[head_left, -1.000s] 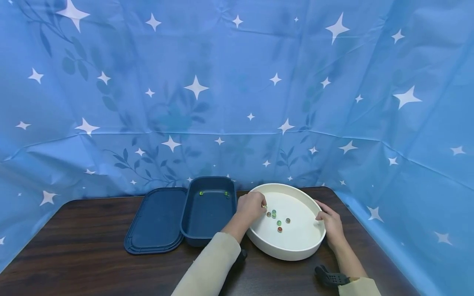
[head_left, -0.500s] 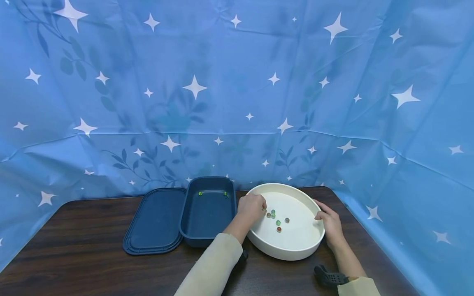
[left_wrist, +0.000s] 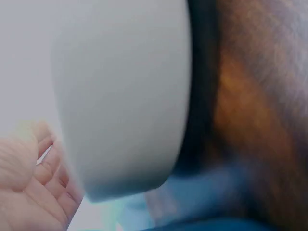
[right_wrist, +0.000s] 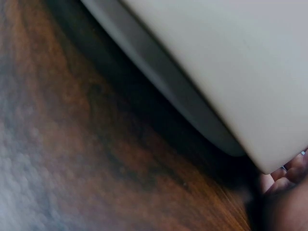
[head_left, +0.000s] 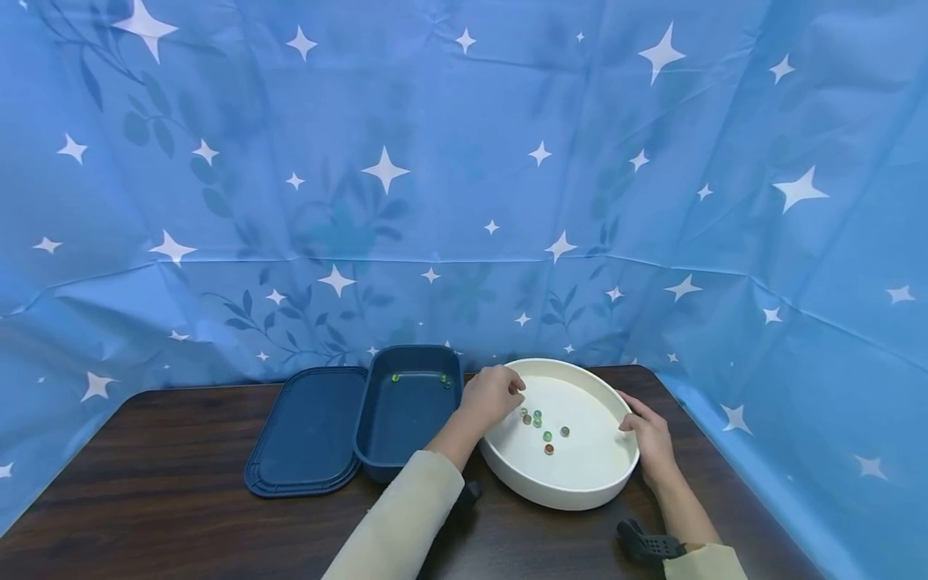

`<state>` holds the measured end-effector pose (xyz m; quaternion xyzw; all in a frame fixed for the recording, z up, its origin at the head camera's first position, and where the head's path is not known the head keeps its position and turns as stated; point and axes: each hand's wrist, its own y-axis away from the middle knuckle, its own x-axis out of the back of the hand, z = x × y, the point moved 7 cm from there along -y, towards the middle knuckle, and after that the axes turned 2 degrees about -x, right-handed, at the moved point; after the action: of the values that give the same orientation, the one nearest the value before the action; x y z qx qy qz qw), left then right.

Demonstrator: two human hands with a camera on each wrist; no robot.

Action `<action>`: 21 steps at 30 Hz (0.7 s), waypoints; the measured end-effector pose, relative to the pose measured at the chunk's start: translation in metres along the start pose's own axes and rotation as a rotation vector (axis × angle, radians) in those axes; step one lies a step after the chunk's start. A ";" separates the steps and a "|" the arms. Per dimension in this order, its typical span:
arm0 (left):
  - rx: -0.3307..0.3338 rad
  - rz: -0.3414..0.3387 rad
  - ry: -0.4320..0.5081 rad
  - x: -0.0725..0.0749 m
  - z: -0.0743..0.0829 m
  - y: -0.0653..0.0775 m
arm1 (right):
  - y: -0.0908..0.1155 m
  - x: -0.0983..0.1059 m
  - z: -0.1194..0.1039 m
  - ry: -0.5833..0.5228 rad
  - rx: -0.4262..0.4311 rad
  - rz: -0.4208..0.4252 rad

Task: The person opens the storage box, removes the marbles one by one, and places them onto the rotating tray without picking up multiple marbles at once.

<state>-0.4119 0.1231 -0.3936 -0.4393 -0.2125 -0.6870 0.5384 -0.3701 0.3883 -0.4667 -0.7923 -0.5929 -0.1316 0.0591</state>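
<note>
My left hand (head_left: pixel 495 396) hangs over the left rim of a round white tray (head_left: pixel 594 459). Its fingers are loosely bent, thumb and forefinger apart, and no marble shows between them. Just below the fingertips lies a pale marble (head_left: pixel 524 412) on the tray floor. Close to it sit a brownish marble (head_left: pixel 527 420) and a green marble (head_left: pixel 537 423); a red marble (head_left: pixel 548 449) lies nearer the front. With thumb inside the rim and fingers outside, my right hand (head_left: pixel 648 439) grips the tray's right side. In the left wrist view, the tray's wall (left_wrist: pixel 120 96) partly hides the left hand (left_wrist: pixel 38 187).
A deep blue box (head_left: pixel 406 435) stands left of the tray, holding a few green marbles (head_left: pixel 395 378) near its far end. Beside it lies a flat blue lid (head_left: pixel 308 435). The dark wooden table (head_left: pixel 181 499) ends at a blue starry curtain (head_left: pixel 435 201).
My left hand has risen and drawn slightly back from the pale marble, its fingertips opening. That marble stays in the tray. The right hand keeps its grip on the rim.
</note>
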 end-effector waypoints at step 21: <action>0.200 0.308 0.243 0.060 -0.085 0.009 | 0.002 0.000 -0.002 0.013 0.006 -0.010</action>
<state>-0.4371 0.0222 -0.3894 -0.3251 -0.1437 -0.6198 0.6996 -0.3689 0.3872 -0.4650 -0.7883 -0.5968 -0.1353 0.0647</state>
